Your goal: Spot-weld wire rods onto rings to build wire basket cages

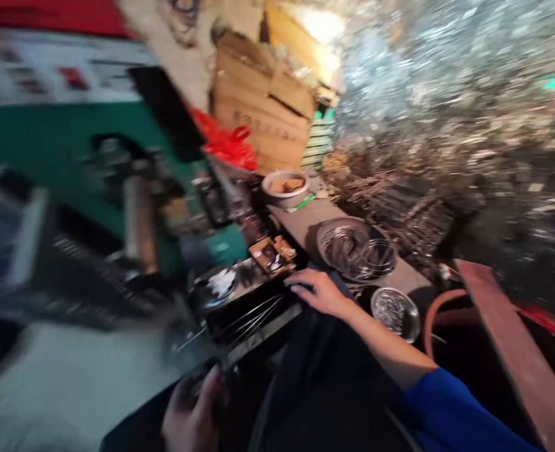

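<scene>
My right hand (322, 292) reaches out from a blue sleeve over the edge of the work surface, its fingers stretched and apart, with nothing seen in them. Just past its fingertips sits a small open cardboard box (269, 256) with dark bits inside. Long thin metal rods (253, 321) lie in a dark recess left of this hand. Low in the view, near my dark-clothed lap, my left hand (193, 411) is closed around a dark object, blurred too much to name. A dish with white material (221, 284) lies left of the box.
Right of my arm are a round tray of coiled wire (327, 242), a metal bowl of small shiny pieces (395, 312) and a reddish bucket (431, 320) with a board (508, 339) across it. Blurred machinery (139, 220) stands left. Behind are a white bowl (284, 196) and large cardboard (253, 107).
</scene>
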Tool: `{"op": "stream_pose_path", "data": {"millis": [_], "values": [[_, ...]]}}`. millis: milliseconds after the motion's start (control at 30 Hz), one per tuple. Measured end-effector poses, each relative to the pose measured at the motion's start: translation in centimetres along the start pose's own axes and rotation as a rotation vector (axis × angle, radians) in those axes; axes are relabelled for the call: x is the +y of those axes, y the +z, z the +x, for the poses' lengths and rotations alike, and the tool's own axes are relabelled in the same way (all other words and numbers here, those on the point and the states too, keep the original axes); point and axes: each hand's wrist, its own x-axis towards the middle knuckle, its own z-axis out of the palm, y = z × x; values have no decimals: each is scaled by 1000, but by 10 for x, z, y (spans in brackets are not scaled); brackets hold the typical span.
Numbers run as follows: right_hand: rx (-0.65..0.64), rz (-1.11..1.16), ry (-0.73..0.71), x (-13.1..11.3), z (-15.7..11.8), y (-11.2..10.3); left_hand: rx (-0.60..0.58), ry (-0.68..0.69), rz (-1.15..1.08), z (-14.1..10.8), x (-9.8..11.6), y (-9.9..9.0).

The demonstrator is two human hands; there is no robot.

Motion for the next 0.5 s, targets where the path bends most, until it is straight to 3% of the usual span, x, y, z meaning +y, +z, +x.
{"op": "stream_pose_path", "data": {"millis": [100, 167, 500], "values": [[-32, 10, -113, -11, 22, 14, 21, -168, -332, 8, -15, -5], [-53, 0, -168, -14, 35, 27, 49, -178, -485, 17, -22, -9], [-279, -92, -331, -27, 65, 96, 92, -231, -571, 33, -29, -26]]}}
